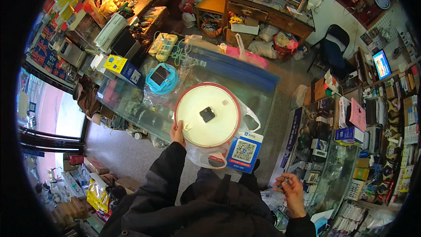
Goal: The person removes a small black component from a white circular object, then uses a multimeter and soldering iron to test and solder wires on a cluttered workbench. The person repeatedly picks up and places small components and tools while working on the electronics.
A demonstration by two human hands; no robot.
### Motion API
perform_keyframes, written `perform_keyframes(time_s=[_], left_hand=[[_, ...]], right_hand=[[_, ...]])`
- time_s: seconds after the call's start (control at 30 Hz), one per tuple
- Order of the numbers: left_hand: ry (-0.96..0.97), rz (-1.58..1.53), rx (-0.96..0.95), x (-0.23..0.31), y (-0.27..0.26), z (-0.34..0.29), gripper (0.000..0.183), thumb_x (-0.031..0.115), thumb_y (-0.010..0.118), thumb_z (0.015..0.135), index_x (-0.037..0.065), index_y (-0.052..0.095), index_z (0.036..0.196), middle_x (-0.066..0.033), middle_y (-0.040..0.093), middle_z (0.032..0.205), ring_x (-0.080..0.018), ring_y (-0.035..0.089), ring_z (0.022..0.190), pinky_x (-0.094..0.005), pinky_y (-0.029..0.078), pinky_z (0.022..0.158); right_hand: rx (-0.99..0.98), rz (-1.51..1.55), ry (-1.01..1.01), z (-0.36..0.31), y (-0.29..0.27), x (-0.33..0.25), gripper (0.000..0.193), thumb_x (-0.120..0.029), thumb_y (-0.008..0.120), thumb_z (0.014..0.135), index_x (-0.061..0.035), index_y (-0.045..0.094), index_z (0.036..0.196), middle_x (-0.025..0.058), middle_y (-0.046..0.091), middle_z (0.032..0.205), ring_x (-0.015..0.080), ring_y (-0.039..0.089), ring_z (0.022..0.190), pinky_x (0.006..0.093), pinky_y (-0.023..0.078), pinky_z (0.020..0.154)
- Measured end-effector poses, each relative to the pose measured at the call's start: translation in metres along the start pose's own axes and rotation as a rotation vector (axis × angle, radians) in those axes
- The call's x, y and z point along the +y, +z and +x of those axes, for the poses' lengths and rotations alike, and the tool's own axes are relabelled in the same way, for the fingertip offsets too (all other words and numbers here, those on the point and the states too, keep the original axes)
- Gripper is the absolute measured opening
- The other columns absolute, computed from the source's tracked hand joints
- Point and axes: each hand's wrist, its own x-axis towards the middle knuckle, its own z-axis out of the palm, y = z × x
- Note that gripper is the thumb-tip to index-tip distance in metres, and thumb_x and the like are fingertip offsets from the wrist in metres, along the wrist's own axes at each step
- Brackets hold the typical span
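Nearest the camera, dark jacket [219, 202] with both sleeves reaching forward. Just beyond, back side up over the near edge of the glass bench [256, 98]: red-rimmed round clock [210, 134], black box [207, 114] near its centre; resting or lifted, cannot tell. Looks like steadying the clock; probably calls next for a firm rim and free access to the back. Left hand [177, 136] closed on the near-left rim, thumb above, fingers hidden. Right hand [292, 193] well apart to the right, fingers curled, seemingly pinching a small greyish item [286, 179], unidentifiable. Beside the clock, near right, blue-and-white card [244, 151].
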Motion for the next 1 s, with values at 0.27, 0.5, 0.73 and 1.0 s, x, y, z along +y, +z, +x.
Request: perform_keyframes(time_s=[0.27, 0.5, 0.73, 1.0], left_hand=[[0.047, 0.083, 0.106, -0.058, -0.040, 0.031, 0.033, 0.028, 0.071, 0.105, 0.005, 0.069, 0.128, -0.0057, 0.075, 0.109, -0.0187, 0.072, 0.093, -0.0334, 0.059, 0.081], [0.544, 0.971, 0.385, 0.009, 0.042, -0.028, 0.032, 0.012, 0.077, 0.096, -0.006, 0.071, 0.122, -0.0153, 0.077, 0.108, -0.0232, 0.074, 0.097, -0.0343, 0.058, 0.090], [0.223, 0.611, -0.530, 0.037, 0.439, -0.297, 0.017, 0.011, 0.069, 0.104, -0.004, 0.075, 0.100, -0.0115, 0.075, 0.094, -0.0173, 0.072, 0.076, -0.0315, 0.059, 0.070], [0.245, 0.612, -1.186, -0.002, 0.667, -0.428, 0.029, 0.010, 0.086, 0.089, 0.004, 0.080, 0.117, -0.0054, 0.063, 0.092, -0.0098, 0.059, 0.077, -0.0255, 0.047, 0.066]], right_hand=[[-0.312, 0.023, -0.341, 0.055, -0.120, -0.078, 0.031, 0.008, 0.052, 0.105, -0.0012, 0.049, 0.134, 0.0235, 0.065, 0.134, 0.0310, 0.066, 0.127, 0.0462, 0.058, 0.107], [-0.465, 0.062, -0.493, 0.092, -0.243, -0.134, 0.023, 0.007, 0.057, 0.105, 0.0006, 0.056, 0.127, 0.0238, 0.059, 0.148, 0.0305, 0.062, 0.136, 0.0413, 0.053, 0.114], [-0.279, -0.134, -0.738, 0.121, -0.320, -0.171, 0.026, 0.009, 0.067, 0.098, 0.0008, 0.064, 0.122, 0.0165, 0.063, 0.140, 0.0268, 0.068, 0.125, 0.0371, 0.060, 0.105], [-0.030, -0.117, -0.484, 0.159, -0.369, -0.205, 0.032, 0.007, 0.075, 0.095, 0.0025, 0.051, 0.116, 0.0129, 0.066, 0.117, 0.0204, 0.073, 0.109, 0.0307, 0.061, 0.089]])
